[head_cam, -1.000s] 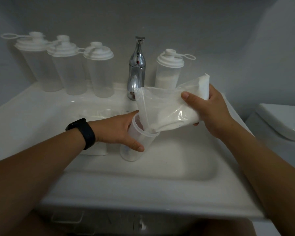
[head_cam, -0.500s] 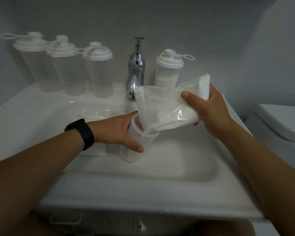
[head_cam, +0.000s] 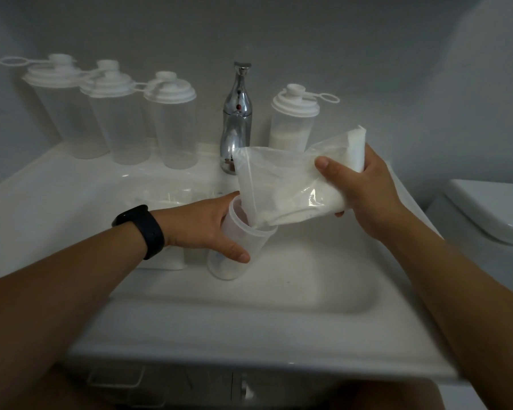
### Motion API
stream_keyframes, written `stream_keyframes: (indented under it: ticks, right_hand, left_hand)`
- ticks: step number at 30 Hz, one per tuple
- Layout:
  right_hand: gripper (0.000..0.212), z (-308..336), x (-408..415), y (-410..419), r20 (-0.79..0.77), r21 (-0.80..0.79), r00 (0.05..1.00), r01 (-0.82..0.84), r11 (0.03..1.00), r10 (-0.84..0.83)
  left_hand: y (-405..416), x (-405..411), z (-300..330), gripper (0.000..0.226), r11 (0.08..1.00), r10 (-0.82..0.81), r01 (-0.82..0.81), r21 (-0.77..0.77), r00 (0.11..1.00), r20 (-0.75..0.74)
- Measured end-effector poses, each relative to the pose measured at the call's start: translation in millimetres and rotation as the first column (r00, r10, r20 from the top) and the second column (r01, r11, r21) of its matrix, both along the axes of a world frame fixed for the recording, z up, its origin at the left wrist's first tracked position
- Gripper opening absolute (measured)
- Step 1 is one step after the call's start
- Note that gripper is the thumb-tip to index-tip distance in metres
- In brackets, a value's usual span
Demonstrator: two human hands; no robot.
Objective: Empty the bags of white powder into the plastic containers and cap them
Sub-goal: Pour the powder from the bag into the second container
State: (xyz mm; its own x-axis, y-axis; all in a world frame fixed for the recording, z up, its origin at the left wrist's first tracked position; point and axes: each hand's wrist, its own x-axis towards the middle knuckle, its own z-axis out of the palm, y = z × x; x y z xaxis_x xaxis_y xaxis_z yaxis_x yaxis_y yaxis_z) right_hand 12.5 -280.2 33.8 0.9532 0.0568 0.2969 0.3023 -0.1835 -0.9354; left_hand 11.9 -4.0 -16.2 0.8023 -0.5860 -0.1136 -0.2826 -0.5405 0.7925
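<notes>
White and dimly lit, the bathroom washbasin surface [head_cam: 71,184] carries a row of lidded translucent plastic containers [head_cam: 172,122] beside a chrome tap [head_cam: 237,119], one capped container [head_cam: 293,122] already part-filled with powder. Over the basin, the left hand [head_cam: 202,229] grips an open, tilted translucent plastic container [head_cam: 234,250] while the right hand [head_cam: 365,190] clutches a clear plastic bag of white powder [head_cam: 290,184], its mouth tucked inside the rim. Compared with a second ago, little has shifted: the bag sits marginally higher, suggesting the pour continues slowly, much powder remaining.
</notes>
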Motion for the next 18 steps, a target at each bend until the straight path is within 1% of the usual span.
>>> stream_keyframes:
  ticks: [3,7,14,18]
  right_hand:
    - [0.034,0.2,-0.3,-0.5,0.003,-0.004,1.0,-0.007,1.0,0.007]
    - [0.042,-0.8,-0.9,1.7,0.0,-0.001,1.0,-0.006,1.0,0.006]
    - [0.042,-1.0,-0.9,1.4,-0.003,-0.014,1.0,-0.006,1.0,0.006]
    - [0.03,-0.6,-1.7,1.7,-0.003,-0.037,1.0,-0.012,0.999,0.012]
  left_hand:
    - [0.2,0.0,-0.4,0.087,1.0,-0.001,0.001,-0.008,1.0,-0.008]
    - [-0.6,-0.4,0.8,0.087,1.0,-0.004,0.004,0.001,1.0,-0.002]
    - [0.4,0.8,-0.5,0.09,1.0,-0.004,0.004,0.007,1.0,-0.005]
    - [1.0,1.3,-1.5,0.088,1.0,0.0,0.0,0.011,1.0,0.003]
